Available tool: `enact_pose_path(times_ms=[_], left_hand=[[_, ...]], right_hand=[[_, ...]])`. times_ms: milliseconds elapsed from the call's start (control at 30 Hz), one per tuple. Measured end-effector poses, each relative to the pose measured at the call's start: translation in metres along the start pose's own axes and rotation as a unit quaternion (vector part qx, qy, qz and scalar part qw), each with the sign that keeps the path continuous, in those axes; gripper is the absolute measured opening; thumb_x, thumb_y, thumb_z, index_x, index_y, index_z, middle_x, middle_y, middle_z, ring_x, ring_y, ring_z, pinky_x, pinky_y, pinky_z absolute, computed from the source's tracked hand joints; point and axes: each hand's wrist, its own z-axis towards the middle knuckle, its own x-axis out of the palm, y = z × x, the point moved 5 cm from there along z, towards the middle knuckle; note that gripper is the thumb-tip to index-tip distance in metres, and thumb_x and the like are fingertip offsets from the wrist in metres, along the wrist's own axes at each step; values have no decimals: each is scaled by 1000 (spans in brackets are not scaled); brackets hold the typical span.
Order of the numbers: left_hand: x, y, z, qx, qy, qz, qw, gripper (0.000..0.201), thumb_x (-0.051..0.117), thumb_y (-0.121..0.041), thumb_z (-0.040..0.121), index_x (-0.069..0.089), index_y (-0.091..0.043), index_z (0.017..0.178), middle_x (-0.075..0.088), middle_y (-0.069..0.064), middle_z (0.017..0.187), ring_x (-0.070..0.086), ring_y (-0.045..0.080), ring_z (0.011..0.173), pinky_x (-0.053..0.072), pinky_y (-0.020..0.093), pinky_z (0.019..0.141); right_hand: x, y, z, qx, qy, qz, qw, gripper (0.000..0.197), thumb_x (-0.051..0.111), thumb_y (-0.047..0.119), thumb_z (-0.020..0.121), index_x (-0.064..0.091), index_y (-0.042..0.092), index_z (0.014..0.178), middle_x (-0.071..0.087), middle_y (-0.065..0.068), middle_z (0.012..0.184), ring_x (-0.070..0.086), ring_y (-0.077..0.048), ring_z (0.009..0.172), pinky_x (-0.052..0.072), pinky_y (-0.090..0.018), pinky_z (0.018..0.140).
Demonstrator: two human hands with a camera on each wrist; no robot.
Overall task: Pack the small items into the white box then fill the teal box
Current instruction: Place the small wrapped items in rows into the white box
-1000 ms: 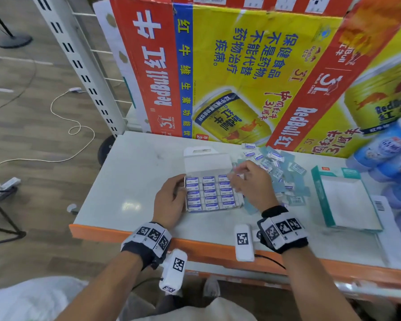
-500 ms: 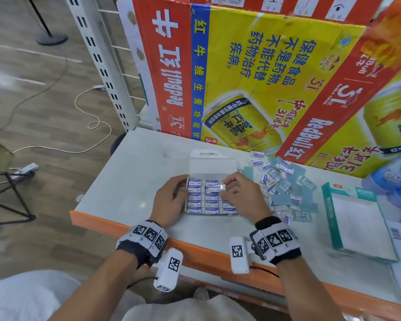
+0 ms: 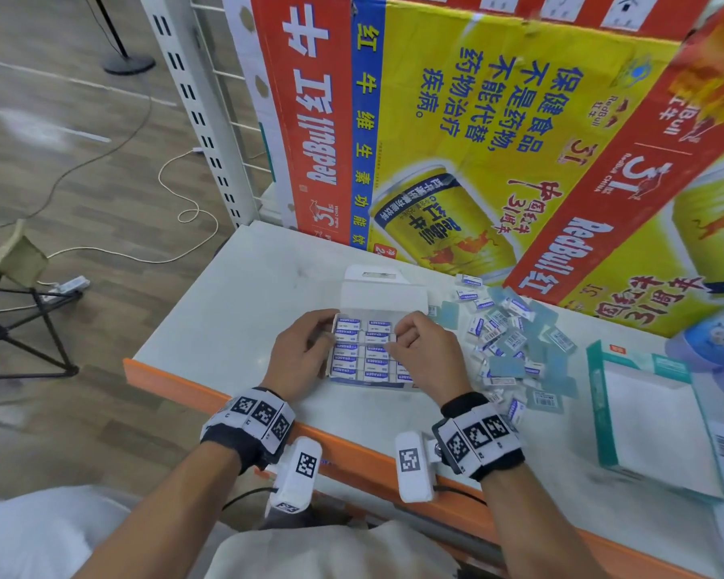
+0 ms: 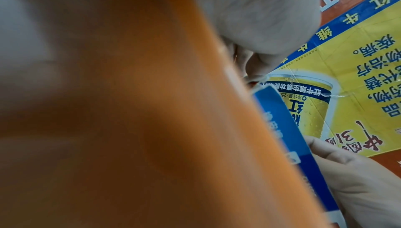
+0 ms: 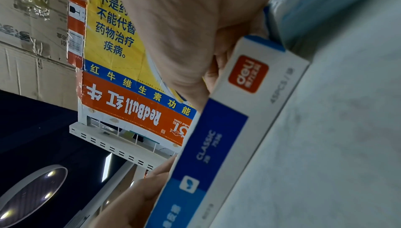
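The white box [image 3: 383, 293] lies open mid-table, its rows filled with small blue-and-white erasers [image 3: 345, 361]. My left hand [image 3: 325, 334] grips the box's left wall. Over the box's right half, my right hand [image 3: 393, 342] has curled fingers that pinch one eraser [image 3: 378, 338] down onto the upper rows. A loose pile of erasers [image 3: 504, 340] lies just right of the box. The open teal box [image 3: 602, 411] sits at the far right with nothing in it. In the right wrist view the white box's printed side [image 5: 238, 104] runs between my right hand [image 5: 195, 43] and my left hand [image 5: 139, 195].
Tall Red Bull cartons [image 3: 477, 140] stand along the back of the white table [image 3: 235, 328], whose orange front edge [image 3: 352, 449] is near my wrists. Blue bottles [image 3: 719, 340] lie at the far right. A shelf post [image 3: 197, 106] and a folding stool [image 3: 13, 265] are at the left.
My right hand carried an eraser from beside the pile to over the box and lowered it onto the rows. My left hand stayed on the box's left wall.
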Motion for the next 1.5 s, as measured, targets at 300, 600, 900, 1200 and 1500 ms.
enact_pose_path(times_ms=[300, 600, 900, 1200, 1500], left_hand=[[0, 0, 1, 17, -3, 11, 1000, 34, 46, -26, 81, 60, -31, 112, 66, -15, 99, 60, -5, 89, 47, 6, 65], [-2, 2, 0, 34, -8, 8, 999, 34, 47, -26, 82, 61, -29, 113, 66, -17, 101, 60, -6, 90, 44, 2, 64], [-1, 3, -1, 30, -6, -16, 999, 32, 48, -27, 82, 62, -30, 111, 66, -15, 100, 62, -4, 87, 49, 10, 56], [-2, 3, 0, 16, -11, -11, 1000, 34, 48, -28, 81, 61, -31, 112, 66, -11, 103, 62, 0, 91, 54, 17, 61], [-1, 2, -1, 7, -12, -26, 1000, 35, 48, -28, 80, 62, -28, 112, 66, -10, 101, 63, 0, 88, 54, 18, 55]], right_hand=[[-13, 1, -7, -13, 8, 85, 996, 11, 64, 10, 85, 72, 16, 89, 58, 14, 66, 51, 0, 58, 45, -13, 61], [-88, -27, -20, -4, -157, -6, 988, 20, 60, 7, 86, 69, 13, 103, 64, 3, 96, 57, 1, 83, 45, -15, 82], [-86, -56, -12, 102, -103, -159, 977, 35, 65, 24, 83, 64, 17, 117, 49, -7, 124, 34, -27, 117, 30, -33, 101], [-88, -38, -20, 3, -160, 49, 986, 22, 64, 1, 81, 66, 15, 98, 57, 0, 115, 57, -4, 82, 42, -2, 75], [-60, -17, -23, -8, -79, 128, 989, 21, 68, 4, 81, 61, 21, 91, 60, 19, 111, 57, 4, 88, 46, -10, 72]])
